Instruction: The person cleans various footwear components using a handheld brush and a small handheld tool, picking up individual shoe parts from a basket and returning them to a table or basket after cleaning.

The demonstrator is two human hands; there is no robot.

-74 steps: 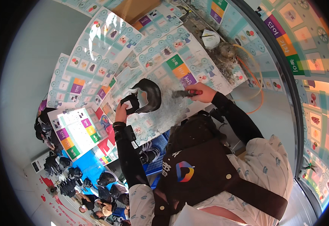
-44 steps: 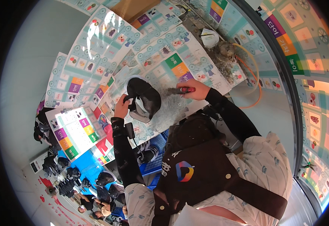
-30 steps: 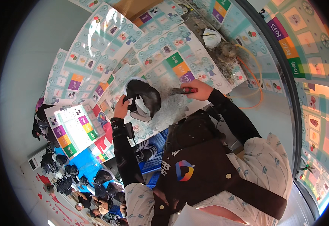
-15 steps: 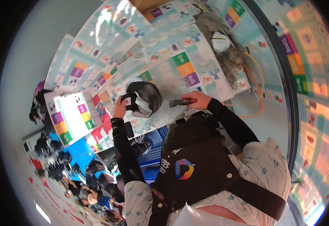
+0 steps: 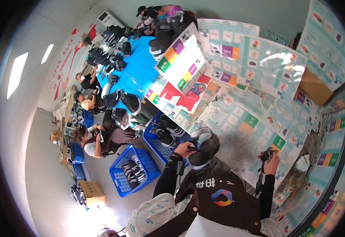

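My left hand (image 5: 185,149) is closed on the edge of a black cap (image 5: 207,147) with a pale grey part, held up close to my apron at the near edge of the paper-covered worktable (image 5: 229,148). The cap hides some of the fingertips. Farther right, over the table, my right hand (image 5: 272,162) has its fingers wrapped round a dark hand tool (image 5: 266,154). The tool's exact kind is hard to make out. A wide gap lies between tool and cap.
Two blue baskets (image 5: 119,182) with stacked dark caps (image 5: 133,173) stand left of me. Beyond is a blue-covered table (image 5: 141,59) with many caps and seated people. Printed boards (image 5: 271,63) wall in my worktable; a cardboard box (image 5: 92,191) sits on the floor.
My view has swung left. The cap in my left hand has come off the table's middle toward my body and turned. My right hand still grips the tool, now farther from the cap.
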